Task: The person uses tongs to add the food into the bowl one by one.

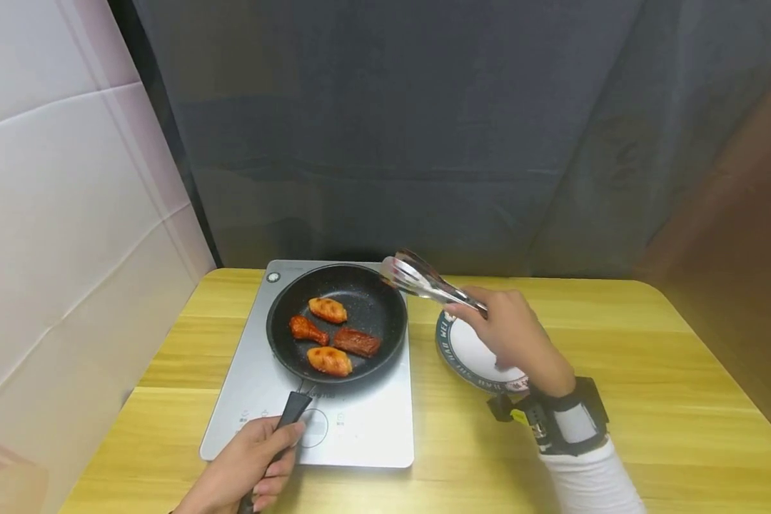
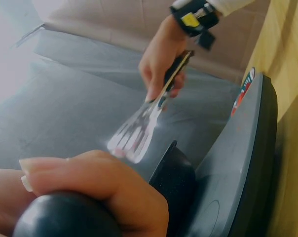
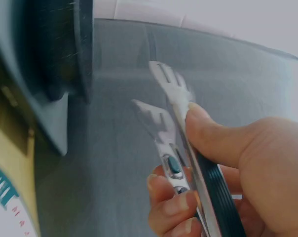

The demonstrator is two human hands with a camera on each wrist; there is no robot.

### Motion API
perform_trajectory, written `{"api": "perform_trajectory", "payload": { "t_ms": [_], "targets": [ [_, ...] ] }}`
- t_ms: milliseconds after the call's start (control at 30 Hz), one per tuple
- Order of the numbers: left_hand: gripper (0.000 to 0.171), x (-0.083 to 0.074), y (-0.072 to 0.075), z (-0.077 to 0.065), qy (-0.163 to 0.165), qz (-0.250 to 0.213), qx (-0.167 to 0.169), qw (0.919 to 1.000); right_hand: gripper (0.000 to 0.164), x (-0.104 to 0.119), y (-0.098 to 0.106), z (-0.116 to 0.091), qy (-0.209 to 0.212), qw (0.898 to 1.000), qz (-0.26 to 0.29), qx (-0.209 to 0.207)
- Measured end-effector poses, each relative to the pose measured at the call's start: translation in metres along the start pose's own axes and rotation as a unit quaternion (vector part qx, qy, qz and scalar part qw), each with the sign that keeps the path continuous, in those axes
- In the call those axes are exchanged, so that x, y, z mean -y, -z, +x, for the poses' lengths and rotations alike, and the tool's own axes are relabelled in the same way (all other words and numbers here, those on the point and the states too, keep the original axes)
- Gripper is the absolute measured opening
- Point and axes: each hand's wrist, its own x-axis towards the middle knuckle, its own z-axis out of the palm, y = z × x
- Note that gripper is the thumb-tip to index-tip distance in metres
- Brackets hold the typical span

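My left hand (image 1: 247, 460) grips the black handle (image 1: 293, 410) of a frying pan (image 1: 369, 296). Inside the pan lie two chicken wings (image 1: 328, 310), a drumstick (image 1: 306, 330) and a dark reddish-brown slab of meat (image 1: 357, 342). In my right hand (image 1: 517, 335) is a pair of metal tongs (image 1: 433, 287), held between thumb and fingers. The tongs' slotted heads hang over the pan's right rear rim in the head view. Seen from the right wrist, the two tong arms (image 3: 176, 94) stand apart with nothing between their tips.
The pan sits on a silver induction cooker (image 1: 373, 435). A white plate with a dark lettered rim (image 1: 452, 357) rests on the wooden table (image 1: 649, 400), partly hidden under my right hand. A dark curtain (image 1: 424, 143) hangs behind, with a pale wall (image 1: 71, 178) at left.
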Motion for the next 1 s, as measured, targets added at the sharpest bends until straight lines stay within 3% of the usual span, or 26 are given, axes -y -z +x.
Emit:
{"api": "perform_trajectory", "payload": {
  "t_ms": [133,367,667,1000],
  "targets": [
    [0.033,0.002,0.000,-0.001,-0.004,0.013,-0.006,0.9999,0.044,-0.018,0.000,-0.023,-0.011,1.000,-0.007,-0.007],
    [0.034,0.002,-0.001,-0.002,0.009,0.001,-0.018,0.9998,0.047,-0.048,0.013,-0.049,0.014,0.996,-0.087,-0.031],
    [0.032,0.001,0.000,0.000,-0.012,0.020,-0.008,0.9997,0.044,-0.081,0.036,-0.070,0.001,0.995,-0.104,0.005],
    [0.031,0.001,0.000,-0.001,-0.009,0.013,-0.007,0.9998,0.035,-0.115,0.047,-0.093,-0.004,0.992,-0.119,0.046]
  ]
}}
